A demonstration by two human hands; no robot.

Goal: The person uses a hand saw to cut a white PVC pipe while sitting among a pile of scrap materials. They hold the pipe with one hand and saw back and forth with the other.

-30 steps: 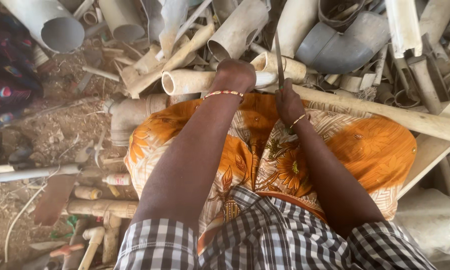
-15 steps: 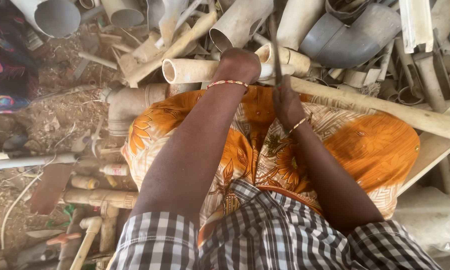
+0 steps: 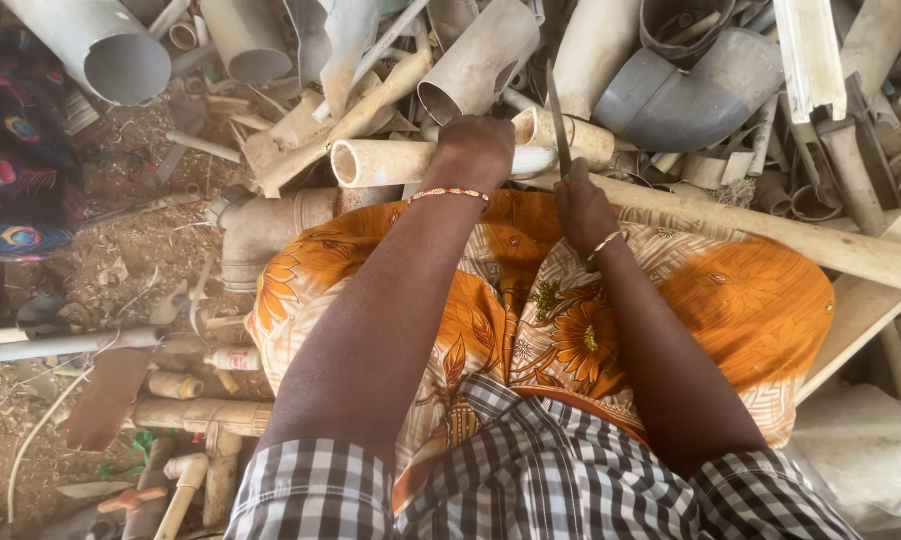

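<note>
My left hand [image 3: 479, 150] is closed around a cream plastic pipe [image 3: 386, 162] that lies crosswise just beyond my knees, its open end pointing left. My right hand [image 3: 581, 205] grips the handle of a narrow knife [image 3: 557, 115], whose blade stands upright and crosses the same pipe just right of my left hand. Both wrists wear thin bracelets. An orange flowered cloth [image 3: 731, 300] covers my lap below the hands.
Scrap plastic pipes and fittings lie piled ahead: a wide grey pipe [image 3: 96, 45] at top left, a grey elbow [image 3: 686, 95] at top right, a long pale pole [image 3: 811, 245] running right. Smaller pipe pieces [image 3: 186, 410] lie on the dirt at left.
The view shifted slightly. The knife blade rose and now stands more upright against the pipe. My left hand keeps its hold on the pipe.
</note>
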